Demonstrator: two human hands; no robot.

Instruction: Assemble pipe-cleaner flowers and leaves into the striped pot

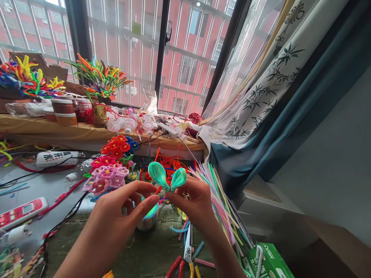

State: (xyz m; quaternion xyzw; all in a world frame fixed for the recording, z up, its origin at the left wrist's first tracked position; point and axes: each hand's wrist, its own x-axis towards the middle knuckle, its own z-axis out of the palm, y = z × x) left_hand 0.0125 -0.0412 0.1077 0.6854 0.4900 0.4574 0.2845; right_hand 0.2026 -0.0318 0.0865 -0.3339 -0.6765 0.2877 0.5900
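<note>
Both my hands are raised over the cluttered work table. My right hand (193,201) pinches the base of a teal pipe-cleaner piece (167,177) shaped as two petal loops standing upward. My left hand (120,216) is beside it with fingers curled and fingertips close to the piece's base; whether it grips the piece is unclear. Below the hands stands a small roll of shiny tape (148,218).
A bundle of pastel pipe cleaners (220,193) lies to the right, scissors (188,247) and red-handled pliers (174,266) near the front. Pipe-cleaner flower bunches (111,166) stand to the left. A red-white remote (20,211), cables, jars (64,112), a green box (268,262) and curtains (269,88) surround.
</note>
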